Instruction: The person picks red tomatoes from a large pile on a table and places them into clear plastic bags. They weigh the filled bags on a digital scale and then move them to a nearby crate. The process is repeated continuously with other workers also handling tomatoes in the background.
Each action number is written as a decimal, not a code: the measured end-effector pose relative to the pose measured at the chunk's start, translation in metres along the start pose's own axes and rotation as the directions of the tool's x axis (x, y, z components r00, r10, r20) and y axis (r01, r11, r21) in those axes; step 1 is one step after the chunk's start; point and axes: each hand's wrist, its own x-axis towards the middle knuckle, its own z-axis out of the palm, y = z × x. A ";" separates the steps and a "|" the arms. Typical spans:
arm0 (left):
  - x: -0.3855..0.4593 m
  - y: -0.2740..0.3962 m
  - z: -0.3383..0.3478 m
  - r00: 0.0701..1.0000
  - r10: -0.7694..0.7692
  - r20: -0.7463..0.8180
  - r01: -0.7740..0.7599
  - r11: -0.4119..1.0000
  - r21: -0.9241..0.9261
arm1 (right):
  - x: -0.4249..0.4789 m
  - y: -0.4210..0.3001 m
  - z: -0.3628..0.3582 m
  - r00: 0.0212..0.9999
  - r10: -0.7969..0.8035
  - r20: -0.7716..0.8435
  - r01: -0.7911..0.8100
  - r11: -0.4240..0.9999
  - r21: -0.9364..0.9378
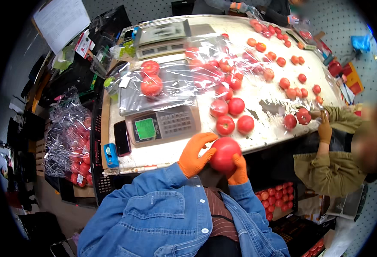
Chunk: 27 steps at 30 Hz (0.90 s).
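Close to my body, just off the table's front edge, a large red tomato [225,155] is between my two orange-gloved hands. My left hand [193,155] cups its left side with thumb and fingers, while my right hand [239,171] grips it from the lower right. Ahead lie several loose tomatoes [225,125] on the white table. To the left stands a digital scale [175,120] with a lit green display. Two tomatoes [151,85] rest on its pan, under or inside a clear plastic bag [175,74] that stretches right over more tomatoes.
A phone [122,138] and a blue tape dispenser [110,155] lie at the table's left corner. Bagged tomatoes [82,163] fill a crate on the left. Another scale [161,37] stands farther back. A co-worker [333,160] works at right; a tomato crate [277,197] sits below.
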 end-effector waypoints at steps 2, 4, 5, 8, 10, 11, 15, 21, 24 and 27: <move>0.011 -0.009 -0.030 0.999 -0.024 -0.027 0.024 1.000 0.003 | 0.029 -0.008 0.013 0.990 -0.117 -0.082 0.123 0.990 0.066; 0.020 -0.016 -0.054 0.999 -0.006 -0.054 0.009 0.999 0.050 | 0.056 -0.025 0.021 0.968 -0.165 -0.188 0.182 0.980 0.075; 0.022 -0.017 -0.065 0.998 -0.003 -0.066 0.008 0.998 0.068 | 0.069 -0.033 0.017 0.959 -0.163 -0.232 0.178 0.983 0.043; 0.037 -0.023 -0.080 0.994 0.009 -0.105 0.001 0.995 0.102 | 0.100 -0.061 0.015 0.956 -0.158 -0.249 0.167 0.986 0.013; 0.051 -0.027 -0.076 0.992 -0.034 -0.123 0.042 0.997 0.064 | 0.117 -0.076 0.013 0.974 -0.128 -0.189 0.143 0.987 0.071; 0.059 -0.027 -0.072 0.990 -0.056 -0.129 0.062 0.997 0.044 | 0.125 -0.082 0.011 0.985 -0.117 -0.127 0.131 0.985 0.108; 0.094 -0.020 -0.055 0.982 -0.024 -0.185 0.043 0.994 0.100 | 0.151 -0.099 0.003 0.993 -0.076 -0.088 0.086 0.989 0.117; 0.172 -0.002 -0.028 0.933 0.322 -0.160 -0.188 0.818 0.544 | 0.169 -0.119 -0.006 0.994 0.059 -0.093 -0.028 0.952 0.306; 0.202 0.003 0.001 0.967 0.253 0.001 -0.180 0.686 0.705 | 0.171 -0.121 -0.014 0.996 0.054 -0.065 -0.034 0.958 0.284; 0.200 -0.028 0.001 0.990 0.047 0.134 -0.139 0.521 0.842 | 0.171 -0.108 -0.029 0.993 0.118 0.003 -0.115 0.961 0.252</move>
